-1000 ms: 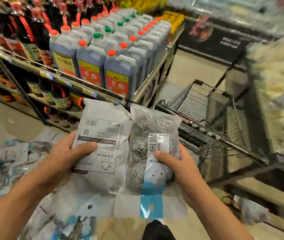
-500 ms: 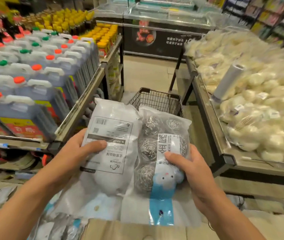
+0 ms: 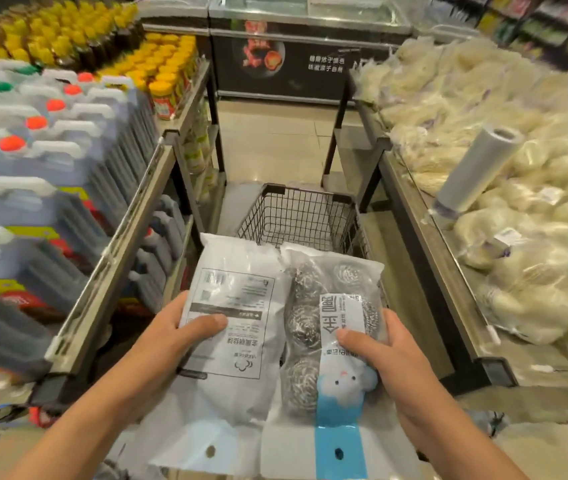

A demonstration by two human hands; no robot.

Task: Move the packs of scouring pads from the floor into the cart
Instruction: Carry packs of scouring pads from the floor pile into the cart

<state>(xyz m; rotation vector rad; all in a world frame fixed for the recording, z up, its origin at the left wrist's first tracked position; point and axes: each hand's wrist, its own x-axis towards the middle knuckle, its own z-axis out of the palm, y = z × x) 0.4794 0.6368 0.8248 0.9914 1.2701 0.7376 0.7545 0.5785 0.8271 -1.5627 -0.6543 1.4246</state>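
Observation:
My left hand (image 3: 175, 334) grips a white pack of scouring pads (image 3: 237, 299) with its printed back side up, thumb on top. My right hand (image 3: 383, 351) grips a clear pack (image 3: 313, 306) showing three steel-wool balls and a blue-and-white label. Both packs are held side by side, touching, above the near end of a black wire cart (image 3: 296, 213). The packs hide the near part of the cart; what the far part shows looks bare of goods.
Shelves of large jugs (image 3: 50, 161) with orange and green caps line the left. A counter of bagged pale food (image 3: 518, 202) with a plastic-bag roll (image 3: 473, 168) runs along the right. A dark freezer case (image 3: 296, 60) closes the aisle ahead.
The view has swung right and up from the floor to face down the aisle. Both hands carried the two packs up over the cart, their grips the same.

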